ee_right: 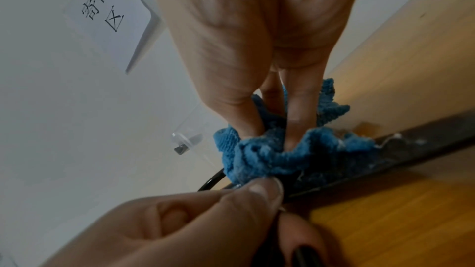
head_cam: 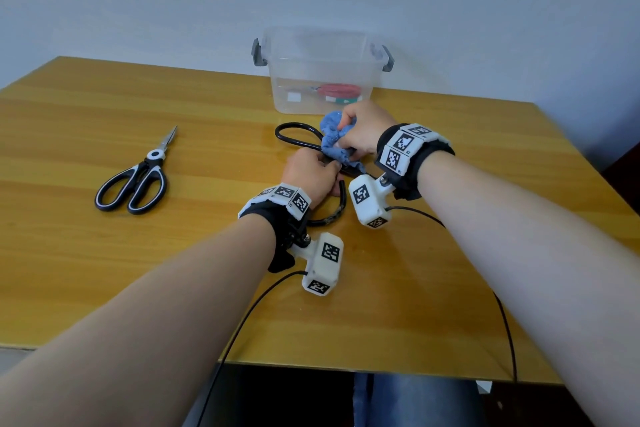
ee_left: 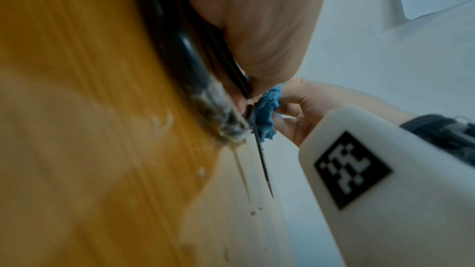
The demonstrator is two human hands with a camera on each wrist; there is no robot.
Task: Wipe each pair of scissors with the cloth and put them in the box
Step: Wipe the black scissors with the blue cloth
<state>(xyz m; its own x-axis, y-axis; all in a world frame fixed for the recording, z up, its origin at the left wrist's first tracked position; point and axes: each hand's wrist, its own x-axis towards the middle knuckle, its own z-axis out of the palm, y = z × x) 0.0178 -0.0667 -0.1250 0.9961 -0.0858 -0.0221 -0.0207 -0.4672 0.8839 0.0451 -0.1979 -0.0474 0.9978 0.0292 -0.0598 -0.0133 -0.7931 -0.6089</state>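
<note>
Black-handled scissors (head_cam: 311, 163) are held low over the table (head_cam: 104, 270), just in front of the box (head_cam: 322, 69). The handle is gripped by the left hand (head_cam: 311, 177). The blue cloth (head_cam: 334, 139) is pinched around the blades by the right hand (head_cam: 363, 133).

Risks, as judged: fingers could be nicked through the cloth if the blade edge is rubbed; the bare tip could scratch the table.

Black-and-white scissors (head_cam: 135, 180) lie well left of the box, unwiped. Red scissors (head_cam: 337, 91) are already inside it.

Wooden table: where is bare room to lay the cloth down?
Bare wood lies left of the clear plastic box, beyond the black-and-white scissors, and along the near edge. Crowded: between both hands, where the black iron scissors lie.
</note>
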